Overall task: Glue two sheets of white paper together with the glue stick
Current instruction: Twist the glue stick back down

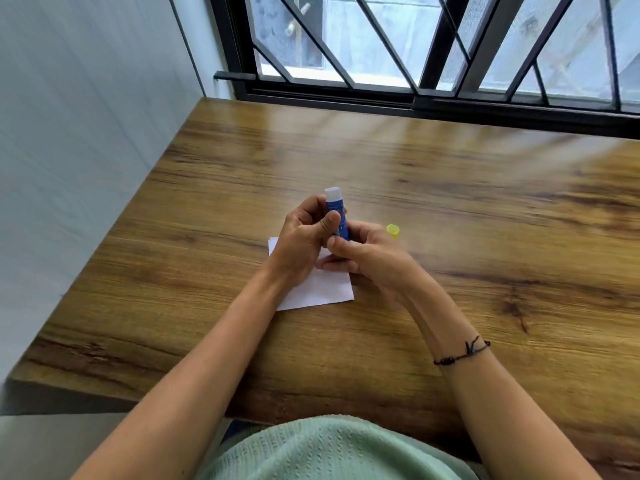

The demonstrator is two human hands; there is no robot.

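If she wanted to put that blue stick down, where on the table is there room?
Bare wood lies right of the yellow cap, across the table toward the window, and left of the white paper toward the wall. It is crowded in the middle, where both hands hold the glue stick over the paper.

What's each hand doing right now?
Left hand: holding the glue stick.
Right hand: gripping the glue stick's bottom end.

One glue stick [336,211]; one yellow cap [393,231]; two hands [304,237].
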